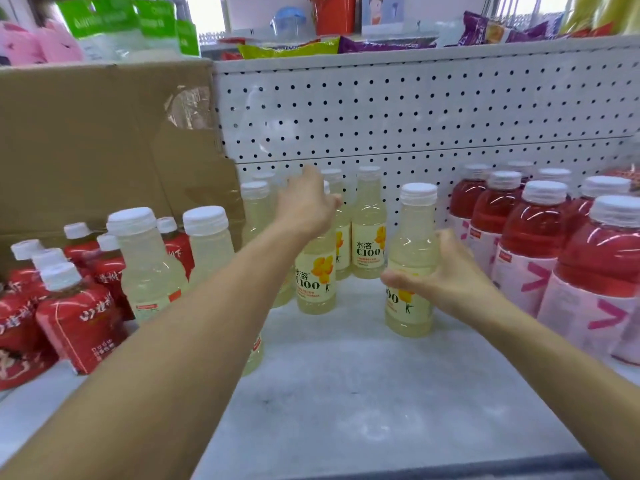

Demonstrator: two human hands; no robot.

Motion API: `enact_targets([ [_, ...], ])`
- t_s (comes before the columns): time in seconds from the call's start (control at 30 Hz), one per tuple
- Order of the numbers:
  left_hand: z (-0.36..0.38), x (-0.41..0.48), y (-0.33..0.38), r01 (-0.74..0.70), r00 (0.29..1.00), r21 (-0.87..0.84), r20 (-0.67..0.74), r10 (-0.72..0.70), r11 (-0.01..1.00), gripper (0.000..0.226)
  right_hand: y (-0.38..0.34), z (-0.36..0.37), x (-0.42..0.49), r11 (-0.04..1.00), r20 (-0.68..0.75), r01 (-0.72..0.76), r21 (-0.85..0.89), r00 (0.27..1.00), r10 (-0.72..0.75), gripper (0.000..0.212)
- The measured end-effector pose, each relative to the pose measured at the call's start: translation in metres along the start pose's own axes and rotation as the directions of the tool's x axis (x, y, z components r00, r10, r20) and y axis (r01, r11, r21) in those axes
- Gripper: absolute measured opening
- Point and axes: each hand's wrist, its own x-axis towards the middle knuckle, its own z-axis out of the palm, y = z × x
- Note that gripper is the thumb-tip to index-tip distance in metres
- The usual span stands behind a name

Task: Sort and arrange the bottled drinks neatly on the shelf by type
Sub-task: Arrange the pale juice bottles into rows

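The right hand (446, 271) is wrapped around the waist of a pale lemon bottle (410, 265) that stands on the shelf (346, 375), thumb across the front of the label and fingers curled behind. The left hand (308, 206) reaches further back and closes on the neck of a second lemon bottle (316, 278); its cap is hidden behind the knuckles, so the grip there looks closed, but I cannot be sure how firmly.

Beyond the left hand stands the rest of the lemon group (369, 223), against the pegboard back. To the right of the right hand, close by, is a block of red drinks with pink labels (533, 237). Left of the left forearm stand two more pale bottles (145, 265), and past them red-wrapped bottles (76, 306) in front of a cardboard box (97, 140).

These bottles look full, so each should be fairly heavy for its size and stiff enough not to buckle. The plastic sleeve is probably slick, and a tall, narrow bottle tips easily if pushed high up. The waist, where the right hand sits, is the safer hold for sliding or lifting; a neck grip suits a straight lift but lets the base swing. Breakage is unlikely, but knocking over neighbours is the risk.
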Motion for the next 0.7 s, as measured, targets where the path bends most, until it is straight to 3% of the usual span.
enact_targets([
  [0.07, 0.003, -0.004, 0.003, -0.010, 0.999, 0.000, -0.041, 0.010, 1.000, 0.048, 0.007, 0.002, 0.011, 1.000, 0.035, -0.001, 0.010, 0.999, 0.000, 0.091],
  [0.13, 0.007, -0.008, 0.002, -0.041, 0.995, -0.054, -0.092, 0.036, 0.998, 0.047, 0.002, 0.003, 0.011, 0.997, 0.053, 0.005, 0.074, 0.999, -0.009, 0.078],
  [0.23, 0.025, -0.024, -0.011, -0.049, 0.994, -0.341, -0.106, 0.014, 0.939, 0.059, -0.005, 0.002, 0.004, 0.981, 0.062, 0.030, 0.193, 0.997, -0.043, 0.062],
  [0.3, 0.045, -0.041, -0.028, -0.019, 0.999, -0.447, -0.048, -0.003, 0.895, 0.079, -0.002, 0.006, 0.002, 0.977, 0.051, 0.046, 0.208, 0.997, -0.058, 0.058],
  [0.37, 0.066, -0.057, -0.046, 0.011, 1.000, -0.429, 0.024, -0.001, 0.903, 0.101, 0.003, 0.016, -0.001, 0.995, -0.001, 0.063, 0.083, 0.998, -0.063, 0.062],
  [0.4, 0.074, -0.062, -0.054, 0.021, 0.999, -0.430, 0.047, -0.001, 0.903, 0.105, 0.009, 0.023, -0.001, 0.999, -0.020, 0.053, -0.005, 0.998, -0.053, 0.075],
  [0.47, 0.084, -0.065, -0.067, 0.035, 0.997, -0.469, 0.071, -0.002, 0.883, 0.098, 0.018, 0.032, 0.000, 0.999, -0.005, 0.008, -0.045, 1.000, -0.008, 0.103],
  [0.53, 0.089, -0.063, -0.072, 0.044, 0.998, -0.478, 0.069, -0.013, 0.878, 0.085, 0.024, 0.036, 0.011, 0.999, 0.056, -0.044, 0.020, 0.997, 0.043, 0.111],
  [0.7, 0.099, -0.058, -0.076, 0.052, 0.999, -0.515, 0.029, -0.043, 0.856, 0.074, 0.020, 0.043, 0.034, 0.987, 0.082, -0.059, 0.146, 0.995, 0.047, 0.073],
])
